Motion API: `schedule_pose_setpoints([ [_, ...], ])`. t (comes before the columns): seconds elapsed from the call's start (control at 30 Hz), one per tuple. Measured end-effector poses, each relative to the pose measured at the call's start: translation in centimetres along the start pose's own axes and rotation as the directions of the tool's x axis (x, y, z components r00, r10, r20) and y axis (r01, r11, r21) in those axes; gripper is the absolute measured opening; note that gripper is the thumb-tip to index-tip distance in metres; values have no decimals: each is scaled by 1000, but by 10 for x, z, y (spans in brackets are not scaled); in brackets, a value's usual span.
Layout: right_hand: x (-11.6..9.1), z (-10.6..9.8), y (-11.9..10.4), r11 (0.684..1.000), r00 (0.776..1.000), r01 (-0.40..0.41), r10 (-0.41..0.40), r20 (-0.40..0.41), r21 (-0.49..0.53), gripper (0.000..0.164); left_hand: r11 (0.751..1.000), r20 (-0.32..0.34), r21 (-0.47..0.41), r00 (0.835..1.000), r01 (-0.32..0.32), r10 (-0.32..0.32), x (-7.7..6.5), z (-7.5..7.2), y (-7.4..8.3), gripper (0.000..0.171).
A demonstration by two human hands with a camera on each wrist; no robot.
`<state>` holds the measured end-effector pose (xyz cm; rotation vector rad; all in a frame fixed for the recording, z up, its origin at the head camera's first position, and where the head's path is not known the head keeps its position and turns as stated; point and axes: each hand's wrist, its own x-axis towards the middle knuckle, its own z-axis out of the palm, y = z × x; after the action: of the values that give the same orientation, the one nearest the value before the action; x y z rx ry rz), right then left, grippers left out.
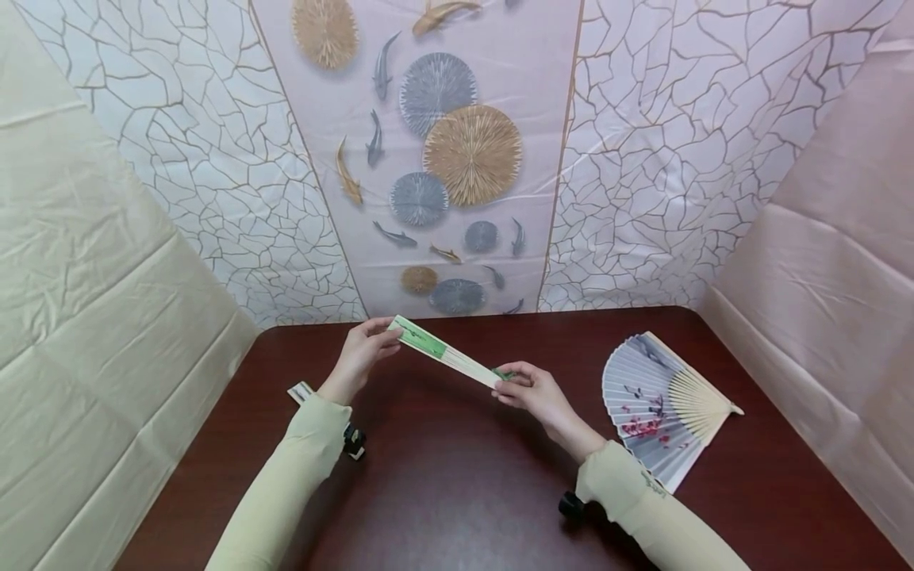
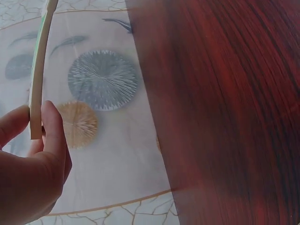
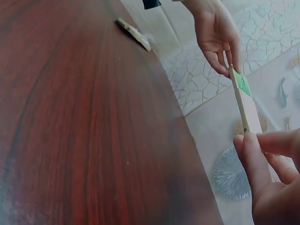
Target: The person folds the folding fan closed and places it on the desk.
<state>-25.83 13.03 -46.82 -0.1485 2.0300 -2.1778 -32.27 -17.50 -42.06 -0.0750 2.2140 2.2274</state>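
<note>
A folded hand fan (image 1: 428, 342), green and cream with pale wooden ribs, is held in the air above the table between both hands. At its upper, green end, my left hand (image 1: 359, 354) pinches it between thumb and fingers. My right hand (image 1: 539, 396) pinches the lower, narrow end, where a bit of green cord (image 1: 504, 373) shows by the fingers. Edge-on in the left wrist view, the fan (image 2: 41, 70) appears as a slim wooden stick. The right wrist view has its ribs (image 3: 243, 105) stretching from the near fingertips to the left hand (image 3: 216, 35).
An opened fan (image 1: 653, 404) with pink blossoms on grey lies at the right of the dark wooden table (image 1: 443, 492). Another folded fan (image 1: 300, 392) lies at the left, partly hidden behind the left forearm. Patterned cloth (image 1: 457, 238) hangs behind the table.
</note>
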Motion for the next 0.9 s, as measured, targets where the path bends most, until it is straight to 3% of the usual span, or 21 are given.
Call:
schedule_pose_setpoints([
  [0.17, 7, -2, 3, 1000, 999, -6, 7, -41, 5, 31, 999, -10, 42, 1000, -8, 8, 9, 0, -8, 40],
  [0.43, 19, -5, 9, 999, 996, -25, 23, -83, -27, 31, 987, -16, 152, 999, 48, -46, 19, 1, -26, 43],
  [0.7, 32, -7, 14, 996, 994, -56, 50, -98, -67, 32, 981, -12, 177, 997, 79, -79, 22, -3, -34, 40],
  [0.9, 37, -7, 21, 993, 993, -84, 77, -88, -81, 32, 960, 14, 252, 991, 125, -133, 25, -8, -41, 42],
])
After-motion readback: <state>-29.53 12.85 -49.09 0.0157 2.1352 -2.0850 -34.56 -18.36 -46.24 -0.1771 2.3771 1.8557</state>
